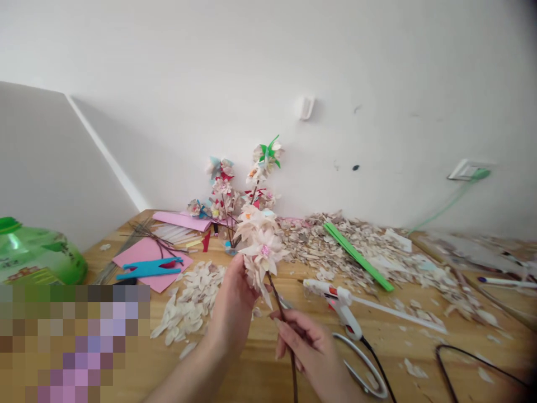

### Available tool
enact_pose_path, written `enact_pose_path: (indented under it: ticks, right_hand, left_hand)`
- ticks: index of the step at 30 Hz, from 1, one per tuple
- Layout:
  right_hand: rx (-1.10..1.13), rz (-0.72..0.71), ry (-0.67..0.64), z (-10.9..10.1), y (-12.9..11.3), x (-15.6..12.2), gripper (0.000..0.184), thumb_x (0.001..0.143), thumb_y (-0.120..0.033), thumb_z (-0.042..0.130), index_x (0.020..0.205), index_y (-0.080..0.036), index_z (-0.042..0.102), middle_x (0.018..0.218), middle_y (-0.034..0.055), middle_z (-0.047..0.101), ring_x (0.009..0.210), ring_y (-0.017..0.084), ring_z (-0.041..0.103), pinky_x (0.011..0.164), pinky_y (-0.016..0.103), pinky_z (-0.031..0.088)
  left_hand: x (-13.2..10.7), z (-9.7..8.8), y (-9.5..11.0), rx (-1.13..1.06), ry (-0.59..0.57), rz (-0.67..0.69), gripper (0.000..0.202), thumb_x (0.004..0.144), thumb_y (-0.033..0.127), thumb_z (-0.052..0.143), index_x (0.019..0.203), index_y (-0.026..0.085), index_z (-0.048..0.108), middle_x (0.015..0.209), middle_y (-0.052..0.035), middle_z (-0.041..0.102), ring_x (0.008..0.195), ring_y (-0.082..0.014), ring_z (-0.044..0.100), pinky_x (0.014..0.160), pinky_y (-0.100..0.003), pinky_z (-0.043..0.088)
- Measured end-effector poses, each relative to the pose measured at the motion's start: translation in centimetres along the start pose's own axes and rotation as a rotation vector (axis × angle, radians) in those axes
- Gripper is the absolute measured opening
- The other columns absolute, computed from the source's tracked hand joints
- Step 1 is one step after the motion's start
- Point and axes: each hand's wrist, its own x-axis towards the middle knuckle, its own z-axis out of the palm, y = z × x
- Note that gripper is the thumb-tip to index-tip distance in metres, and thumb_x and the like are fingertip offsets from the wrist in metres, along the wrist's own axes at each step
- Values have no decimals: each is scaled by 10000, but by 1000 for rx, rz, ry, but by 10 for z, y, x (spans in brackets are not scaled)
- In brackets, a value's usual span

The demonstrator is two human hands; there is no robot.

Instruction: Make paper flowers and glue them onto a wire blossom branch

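Observation:
My left hand (pixel 235 305) is closed around the pale petal flowers (pixel 262 246) at the top of a thin dark stem (pixel 280 310). My right hand (pixel 304 341) pinches that stem lower down, over the wooden table (pixel 251 358). The flower branch is held upright and tilted a little to the left. A white glue gun (pixel 339 302) lies on the table just right of my hands, its black cord running toward me.
Finished flower branches (pixel 235 196) stand against the wall behind. A heap of pale petals (pixel 188 302) lies at left, more scraps (pixel 335 240) at right with a green strip (pixel 356 254). Pink paper (pixel 142 252), blue scissors (pixel 151 267), a green bottle (pixel 33 252), metal scissors (pixel 364 372).

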Motion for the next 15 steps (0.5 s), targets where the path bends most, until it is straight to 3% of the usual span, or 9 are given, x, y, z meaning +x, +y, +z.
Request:
enact_pose_path:
  ticks: [6,11,15]
  right_hand:
    - [-82,-51,42,-1,-13,-4,369,763,-480,521,865,-144,634,497,-8,556,430,82,387,407,186,268]
    - [-98,-86,22,-3,-17,-7,287,802,-399,501,877,-152,628,525,-15,557,518,111,492,528,207,375]
    - [-115,-122,27,-5,-16,-7,265,817,-375,483,845,-151,620,533,-16,552,536,118,506,554,219,391]
  left_hand:
    - [-1,-3,6,-23,-45,-78,150,709,219,487,771,152,606,755,-35,627,697,-158,577,638,-254,445]
    - [1,-5,8,-20,4,-104,153,703,221,475,681,145,605,731,-51,642,654,-165,585,627,-275,461]
    - [3,-4,8,-83,-66,-118,172,694,206,464,754,147,615,787,-66,649,695,-179,596,659,-293,472]
